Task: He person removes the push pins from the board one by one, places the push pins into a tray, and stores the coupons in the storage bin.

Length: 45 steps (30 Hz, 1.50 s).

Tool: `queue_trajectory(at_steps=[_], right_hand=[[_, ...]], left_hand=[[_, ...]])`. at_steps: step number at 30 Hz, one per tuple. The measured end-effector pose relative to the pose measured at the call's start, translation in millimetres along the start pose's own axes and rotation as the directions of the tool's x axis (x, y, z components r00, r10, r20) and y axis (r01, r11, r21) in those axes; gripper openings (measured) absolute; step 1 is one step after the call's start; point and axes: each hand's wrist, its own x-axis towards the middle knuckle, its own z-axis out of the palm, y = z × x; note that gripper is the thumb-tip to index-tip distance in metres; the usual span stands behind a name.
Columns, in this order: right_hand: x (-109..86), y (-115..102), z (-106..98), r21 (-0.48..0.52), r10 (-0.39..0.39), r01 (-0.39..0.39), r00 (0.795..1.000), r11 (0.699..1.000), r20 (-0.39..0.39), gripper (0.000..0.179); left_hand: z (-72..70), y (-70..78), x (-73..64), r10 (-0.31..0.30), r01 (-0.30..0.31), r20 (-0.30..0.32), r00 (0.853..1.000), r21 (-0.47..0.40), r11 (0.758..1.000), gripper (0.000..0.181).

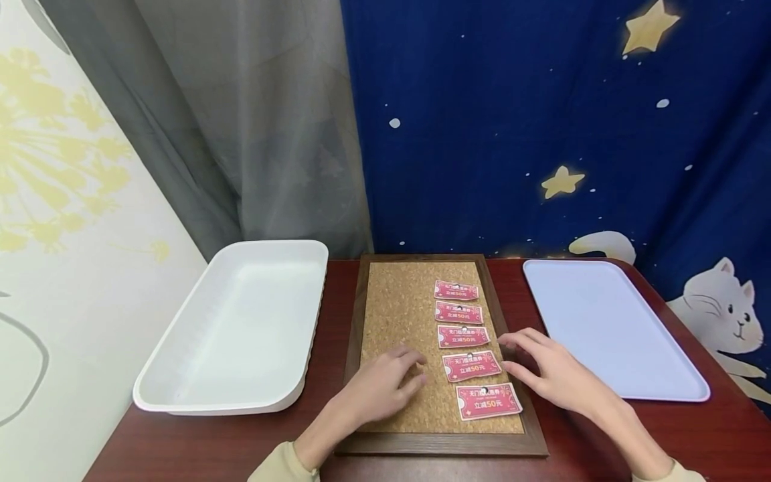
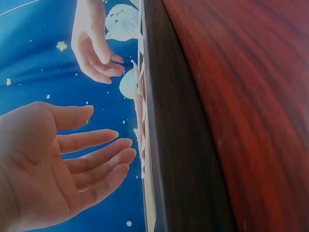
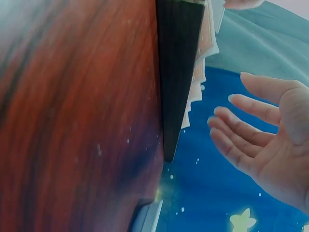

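Note:
On a wood-framed cork board (image 1: 391, 314), several red paper coupons form a column along the right side, each with a small pin at its top. The nearest coupon (image 1: 489, 402) lies by the board's front right corner; another coupon (image 1: 472, 366) is just behind it. My left hand (image 1: 381, 387) hovers over the board's left part, fingers relaxed, holding nothing. Above the right edge of the frame is my right hand (image 1: 557, 371), also holding nothing, its fingertips near the coupons. Both wrist views show gaps between the loosely extended fingers and the board.
A deep white tray (image 1: 241, 321) stands left of the board. To the right lies a shallow pale-blue tray (image 1: 614, 328). The dark red table (image 1: 241, 448) meets a blue star-patterned curtain (image 1: 482, 134) and a grey curtain (image 1: 289, 134) behind.

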Motion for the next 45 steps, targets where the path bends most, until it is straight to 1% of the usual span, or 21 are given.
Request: queue_trajectory(at_steps=[2,5,8,10,13,17,22,26,31,33,39,45], right_hand=[[0.7,-1.7,1.7,0.024,-0.016,0.016,1.0,1.0,0.014,0.031],[2.0,-3.0,4.7,0.068,-0.067,0.065,0.998,0.996,0.023,0.026],[2.8,-4.0,6.9,0.128,-0.111,0.105,0.993,0.986,0.046,0.022],[3.7,-4.3,8.5,0.17,-0.126,0.112,0.989,0.979,0.074,0.022],[4.8,-5.5,10.3,0.206,-0.136,0.111,0.984,0.972,0.111,0.022],[6.3,-6.8,12.8,0.25,-0.159,0.116,0.974,0.961,0.16,0.023],[9.0,-7.6,16.6,0.295,-0.181,0.113,0.96,0.949,0.215,0.022],[10.5,-6.2,19.2,0.303,-0.189,0.111,0.953,0.946,0.238,0.022],[11.6,-3.3,21.9,0.278,-0.202,0.129,0.947,0.952,0.251,0.021],[12.5,-3.4,22.5,0.27,-0.2,0.128,0.945,0.954,0.259,0.02],[15.2,-5.2,22.8,0.272,-0.174,0.094,0.942,0.958,0.287,0.02],[16.0,-4.6,23.6,0.263,-0.177,0.102,0.944,0.959,0.28,0.02]], left_hand=[[2.9,3.1,2.3,0.006,-0.006,0.007,1.0,-0.017,1.0,0.027],[6.9,7.3,6.5,-0.007,0.008,0.026,1.0,-0.041,0.999,0.022],[10.4,10.4,10.7,-0.003,0.006,0.042,0.999,-0.074,0.997,0.017],[12.9,11.7,12.6,0.006,-0.001,0.053,0.999,-0.091,0.996,0.012],[16.4,13.6,14.5,0.012,-0.006,0.063,0.998,-0.1,0.995,0.006],[20.6,16.5,17.1,-0.011,0.018,0.076,0.997,-0.101,0.995,0.006],[27.5,21.0,22.9,-0.016,0.028,0.089,0.996,-0.136,0.99,0.007],[33.6,24.7,26.7,-0.023,0.037,0.108,0.994,-0.13,0.991,0.009],[38.5,28.2,31.4,-0.048,0.057,0.113,0.992,-0.082,0.995,0.014],[39.1,29.9,33.2,-0.058,0.068,0.114,0.992,-0.084,0.994,0.014],[41.1,32.7,35.7,-0.104,0.122,0.126,0.987,-0.151,0.981,0.009],[41.9,31.0,36.8,-0.125,0.152,0.141,0.982,-0.198,0.968,0.007]])
